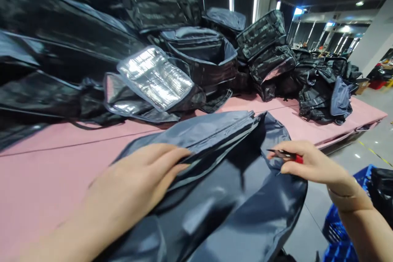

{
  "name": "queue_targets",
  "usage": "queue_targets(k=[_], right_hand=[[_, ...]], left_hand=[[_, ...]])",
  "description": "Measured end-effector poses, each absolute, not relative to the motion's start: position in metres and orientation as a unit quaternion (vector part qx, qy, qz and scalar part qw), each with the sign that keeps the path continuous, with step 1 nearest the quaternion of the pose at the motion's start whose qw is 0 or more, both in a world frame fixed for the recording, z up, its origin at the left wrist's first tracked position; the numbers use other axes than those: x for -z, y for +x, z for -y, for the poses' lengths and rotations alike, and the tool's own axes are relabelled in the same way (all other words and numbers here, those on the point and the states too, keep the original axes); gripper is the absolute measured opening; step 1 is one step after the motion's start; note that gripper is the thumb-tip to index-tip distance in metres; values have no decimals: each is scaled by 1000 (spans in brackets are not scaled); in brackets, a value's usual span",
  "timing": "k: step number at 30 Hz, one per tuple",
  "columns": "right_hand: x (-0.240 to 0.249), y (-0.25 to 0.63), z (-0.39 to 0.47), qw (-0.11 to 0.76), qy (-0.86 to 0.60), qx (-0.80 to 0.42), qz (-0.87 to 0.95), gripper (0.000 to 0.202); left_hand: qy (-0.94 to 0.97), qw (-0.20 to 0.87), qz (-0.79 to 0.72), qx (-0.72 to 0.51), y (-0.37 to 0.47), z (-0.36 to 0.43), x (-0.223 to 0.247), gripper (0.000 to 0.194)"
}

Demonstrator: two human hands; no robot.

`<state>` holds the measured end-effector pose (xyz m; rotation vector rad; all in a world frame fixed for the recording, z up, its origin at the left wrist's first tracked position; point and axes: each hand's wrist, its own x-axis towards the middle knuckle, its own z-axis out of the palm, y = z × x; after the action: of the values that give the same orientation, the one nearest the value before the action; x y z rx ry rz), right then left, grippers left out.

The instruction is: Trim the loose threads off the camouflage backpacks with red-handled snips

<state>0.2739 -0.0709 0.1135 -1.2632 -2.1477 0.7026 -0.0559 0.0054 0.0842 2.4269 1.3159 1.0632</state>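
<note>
A grey-lined bag lies opened in front of me, its inside facing up, at the edge of the pink table. Fingers and thumb of my left hand are closed on a zippered, piped edge on the bag's left side. My right hand is at the bag's right rim, closed around small thread snips with dark blades and a red handle. The blades point left, over the grey lining. The bag's lower part runs out of view, and the palm hides most of the snips' handle.
Black bags are heaped along the back of the pink table, one with a silver foil-lined flap. Another black backpack sits at the far right of the table. Blue plastic crates stand on the floor at right, near a white pillar.
</note>
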Motion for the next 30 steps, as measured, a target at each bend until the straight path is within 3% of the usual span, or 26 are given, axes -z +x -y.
queue_targets(k=[3, 7, 12, 17, 21, 30], right_hand=[[-109, 236, 66, 338, -439, -274, 786, 23], [-82, 197, 39, 383, -455, -269, 758, 19], [-36, 179, -3, 489, -516, -223, 667, 20], [-13, 176, -11, 498, -520, -224, 657, 18], [-8, 172, -12, 512, -513, -209, 656, 17], [-8, 170, -16, 519, -519, -196, 650, 17]], left_hand=[[856, 28, -409, -316, -22, -19, -93, 25], [837, 47, -468, -279, -7, -40, -102, 26], [794, 232, -533, -178, -13, -66, -108, 29], [763, 340, -512, -202, -16, -70, -101, 37], [772, 328, -506, -204, -16, -65, -98, 36], [827, 194, -478, -222, -2, -53, -100, 44]])
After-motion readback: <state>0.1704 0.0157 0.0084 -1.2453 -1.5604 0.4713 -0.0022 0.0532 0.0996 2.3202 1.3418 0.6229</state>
